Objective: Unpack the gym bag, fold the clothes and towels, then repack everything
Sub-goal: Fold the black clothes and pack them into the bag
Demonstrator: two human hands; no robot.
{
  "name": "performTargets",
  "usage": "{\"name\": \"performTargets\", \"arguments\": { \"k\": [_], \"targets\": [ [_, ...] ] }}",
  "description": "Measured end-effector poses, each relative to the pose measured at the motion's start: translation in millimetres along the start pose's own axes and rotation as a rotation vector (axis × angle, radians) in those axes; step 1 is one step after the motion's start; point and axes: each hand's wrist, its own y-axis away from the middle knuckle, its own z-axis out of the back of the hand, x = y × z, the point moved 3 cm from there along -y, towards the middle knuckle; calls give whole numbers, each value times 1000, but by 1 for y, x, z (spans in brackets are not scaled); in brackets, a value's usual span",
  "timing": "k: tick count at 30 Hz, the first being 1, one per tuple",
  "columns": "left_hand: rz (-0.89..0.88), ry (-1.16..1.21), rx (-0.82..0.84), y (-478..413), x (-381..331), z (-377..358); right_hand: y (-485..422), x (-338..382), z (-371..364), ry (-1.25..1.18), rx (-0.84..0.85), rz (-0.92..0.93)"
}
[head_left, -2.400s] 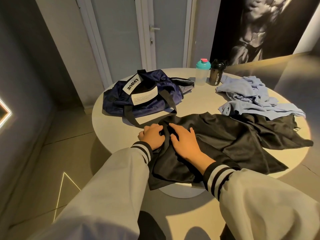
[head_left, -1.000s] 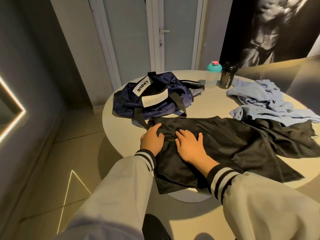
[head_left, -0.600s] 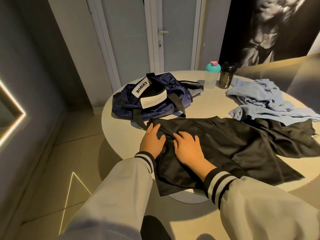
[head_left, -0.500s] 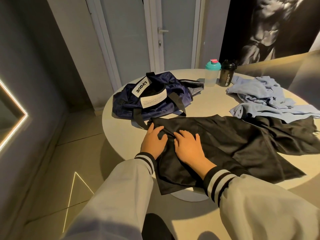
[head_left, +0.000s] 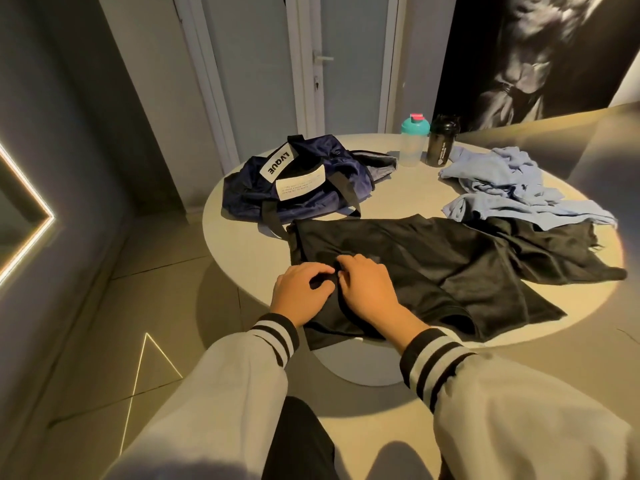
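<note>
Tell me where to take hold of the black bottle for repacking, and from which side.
Wrap the fingers round the black bottle at its body, just under the lid, coming from the near side. It stands upright; the teal-lidded bottle stands close on its left and the blue clothes lie by its right, so the front is probably freest.

Left hand (head_left: 300, 293) and right hand (head_left: 367, 293), side by side, pinch black garment (head_left: 433, 258).

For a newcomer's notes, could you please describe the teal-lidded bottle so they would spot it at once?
On the round table, look at the far edge, right of the navy gym bag. Two bottles stand together there; the teal-lidded bottle is the clear one nearer the bag, unlike the black bottle beside it.
</note>
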Motion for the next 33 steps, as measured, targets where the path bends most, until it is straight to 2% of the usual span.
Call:
{"name": "performTargets", "arguments": {
  "k": [3,5,8,10,12,14,17,24,26,29,31,33],
  "targets": [
    [-32,-68,112,10,3,-2,17,-9,9,-211,40,9],
    [8,-63,128,9,8,-1,27,-12,13,-237,28,40],
    [102,-98,-7,0,18,15,38,-10,18,-197,-7,121],
    [116,-213,-132,1,16,27,43,-9,17,-186,58,171],
    [61,-254,-209,11,5,30,47,-8,14,-180,178,199],
    [-21,-226,-177,23,-8,23,49,-8,13,-180,225,207],
    [-93,-220,-29,37,-8,8,50,-7,13,-229,181,188],
    [-189,-262,165,43,6,15,42,4,16,-151,-13,221],
    [-176,-246,144,42,7,19,35,9,19,-105,-85,249],
    [-142,-242,-7,38,4,25,30,15,22,-35,-183,259],
    [-146,-331,-30,37,1,23,32,13,16,-23,-139,220],
    [-98,-350,35,40,1,17,36,7,6,-13,-35,171]
  ]
}}
